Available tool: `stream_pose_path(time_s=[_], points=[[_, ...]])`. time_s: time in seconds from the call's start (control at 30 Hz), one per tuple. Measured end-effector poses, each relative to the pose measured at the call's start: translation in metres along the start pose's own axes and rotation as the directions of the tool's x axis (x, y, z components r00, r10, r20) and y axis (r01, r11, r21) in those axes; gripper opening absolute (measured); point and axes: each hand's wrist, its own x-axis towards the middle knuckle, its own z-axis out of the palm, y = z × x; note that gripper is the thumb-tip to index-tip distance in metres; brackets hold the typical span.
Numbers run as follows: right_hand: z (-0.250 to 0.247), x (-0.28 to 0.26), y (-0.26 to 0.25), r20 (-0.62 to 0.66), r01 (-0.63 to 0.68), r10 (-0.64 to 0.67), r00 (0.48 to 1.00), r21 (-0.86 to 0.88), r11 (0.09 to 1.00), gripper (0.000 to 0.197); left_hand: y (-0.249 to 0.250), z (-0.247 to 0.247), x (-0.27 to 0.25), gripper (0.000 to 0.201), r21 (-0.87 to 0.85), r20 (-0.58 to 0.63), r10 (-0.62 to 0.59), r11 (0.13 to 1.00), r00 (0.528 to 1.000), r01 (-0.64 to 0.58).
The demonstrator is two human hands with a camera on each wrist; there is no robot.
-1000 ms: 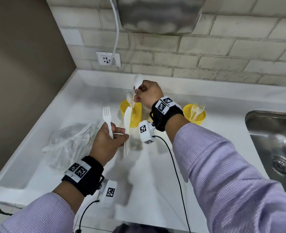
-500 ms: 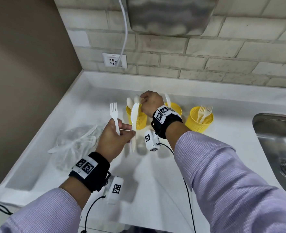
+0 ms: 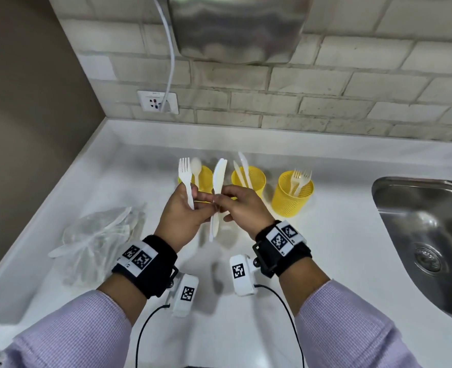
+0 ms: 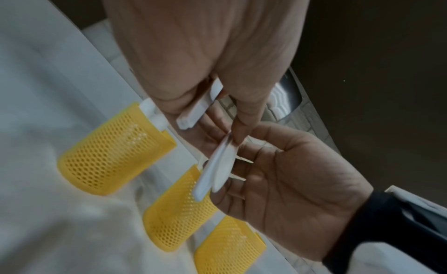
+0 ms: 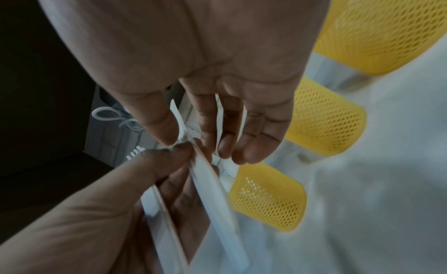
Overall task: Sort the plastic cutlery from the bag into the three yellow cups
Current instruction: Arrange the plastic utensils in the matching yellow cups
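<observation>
My left hand (image 3: 193,208) holds a white plastic fork (image 3: 185,179) and a white plastic knife (image 3: 218,181) upright over the counter. My right hand (image 3: 228,200) has come up beside it, and its thumb and fingers pinch the knife's (image 5: 212,192) middle. Behind the hands stand three yellow mesh cups: the left cup (image 3: 206,176) holds a spoon (image 3: 196,167), the middle cup (image 3: 254,179) holds knives, and the right cup (image 3: 292,197) holds forks. The clear bag (image 3: 100,235) with more cutlery lies to the left.
A steel sink (image 3: 426,235) is set into the white counter (image 3: 339,248) on the right. A brick wall with a socket (image 3: 157,102) and a steel box (image 3: 235,27) runs along the back. A dark wall closes the left side.
My right hand lowered a spoon into the left cup, let it go, and came back to pinch the knife in my left hand. The left hand stayed put.
</observation>
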Motion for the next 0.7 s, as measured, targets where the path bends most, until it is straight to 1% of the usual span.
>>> stream_pose_path(time_s=[0.07, 0.1, 0.13, 0.17, 0.2, 0.23, 0.27, 0.3, 0.33, 0.37, 0.4, 0.43, 0.5, 0.6, 0.7], points=[[-0.004, -0.002, 0.004, -0.032, 0.006, -0.006, 0.999, 0.008, 1.0, 0.007, -0.002, 0.007, 0.003, 0.04, 0.016, 0.021, 0.011, 1.0, 1.0, -0.011], [-0.005, -0.001, 0.005, -0.089, 0.015, -0.013, 0.996, 0.021, 1.0, 0.001, -0.002, 0.01, 0.004, 0.041, 0.021, 0.023, 0.009, 1.0, 1.0, -0.009], [-0.005, -0.001, 0.006, -0.2, 0.041, -0.036, 0.979, 0.022, 0.999, 0.007, -0.003, 0.013, 0.004, 0.042, 0.033, 0.02, 0.009, 0.999, 1.0, -0.009], [-0.007, -0.001, 0.007, -0.335, 0.097, -0.09, 0.938, 0.005, 0.995, 0.014, -0.003, 0.017, 0.005, 0.042, 0.052, 0.016, 0.011, 0.999, 1.0, -0.012], [-0.009, -0.001, 0.007, -0.449, 0.174, -0.174, 0.877, -0.041, 0.984, 0.018, -0.004, 0.019, 0.006, 0.042, 0.074, 0.01, 0.013, 0.997, 1.0, -0.014], [-0.012, -0.002, 0.006, -0.5, 0.252, -0.275, 0.821, -0.113, 0.961, 0.019, -0.004, 0.022, 0.006, 0.041, 0.096, 0.006, 0.019, 0.995, 1.0, -0.02], [-0.013, -0.003, 0.004, -0.482, 0.312, -0.363, 0.797, -0.186, 0.932, 0.016, -0.004, 0.024, 0.007, 0.04, 0.113, 0.012, 0.034, 0.993, 0.999, -0.035], [-0.013, -0.005, 0.002, -0.428, 0.348, -0.423, 0.799, -0.244, 0.905, 0.013, -0.005, 0.026, 0.008, 0.039, 0.13, 0.032, 0.057, 0.99, 0.998, -0.06], [-0.012, -0.007, 0.0, -0.36, 0.365, -0.45, 0.817, -0.281, 0.888, 0.015, -0.005, 0.03, 0.008, 0.037, 0.149, 0.054, 0.083, 0.985, 0.995, -0.091], [-0.011, -0.009, -0.003, -0.307, 0.36, -0.454, 0.836, -0.317, 0.877, 0.019, -0.004, 0.032, 0.008, 0.035, 0.169, 0.073, 0.112, 0.978, 0.991, -0.123], [-0.01, -0.01, -0.005, -0.282, 0.34, -0.445, 0.85, -0.35, 0.873, 0.024, -0.002, 0.036, 0.007, 0.036, 0.187, 0.092, 0.133, 0.971, 0.987, -0.149], [-0.009, -0.009, -0.006, -0.284, 0.309, -0.427, 0.859, -0.377, 0.873, 0.027, -0.001, 0.039, 0.006, 0.04, 0.196, 0.108, 0.154, 0.965, 0.982, -0.173], [-0.008, -0.007, -0.009, -0.294, 0.26, -0.383, 0.876, -0.381, 0.887, 0.028, 0.0, 0.044, 0.005, 0.048, 0.221, 0.124, 0.188, 0.952, 0.974, -0.212], [-0.011, -0.003, -0.011, -0.29, 0.218, -0.32, 0.902, -0.332, 0.918, 0.023, -0.004, 0.047, 0.006, 0.043, 0.257, 0.168, 0.216, 0.933, 0.962, -0.254], [-0.016, -0.003, -0.012, -0.223, 0.138, -0.212, 0.951, -0.309, 0.941, 0.012, -0.008, 0.049, 0.008, 0.044, 0.281, 0.179, 0.213, 0.924, 0.96, -0.258]])
